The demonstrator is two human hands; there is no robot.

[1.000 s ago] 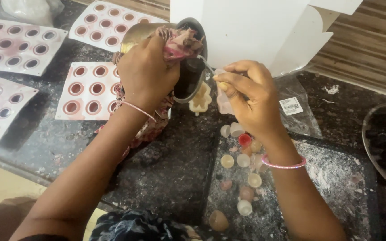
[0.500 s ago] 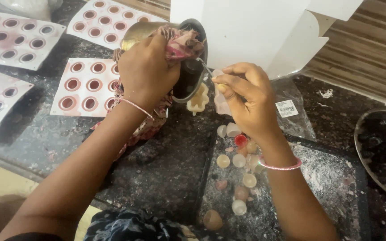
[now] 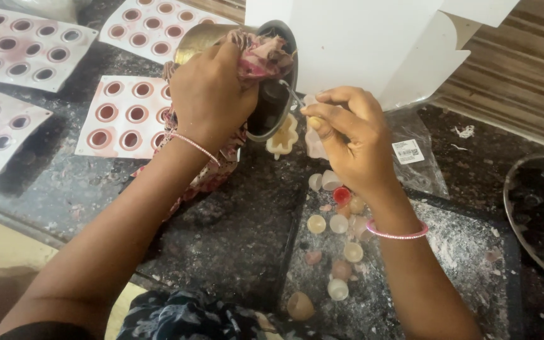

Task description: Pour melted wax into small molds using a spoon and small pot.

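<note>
White mould trays [image 3: 127,116] with red-ringed cups lie at the left. The left hand [image 3: 212,94] grips a tilted metal pot [image 3: 266,75] through a patterned cloth [image 3: 262,56]. The right hand [image 3: 354,141] pinches a thin spoon handle [image 3: 292,94] above a flower-shaped mould [image 3: 283,137].

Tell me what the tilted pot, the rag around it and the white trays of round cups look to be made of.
Pot: likely metal, judging by its brassy sheen and thin dark rim. Rag: soft printed fabric, crumpled and frayed where the left hand grips it. Trays: probably flexible silicone or plastic, matte white with pink staining; the look alone leaves this open.
</note>
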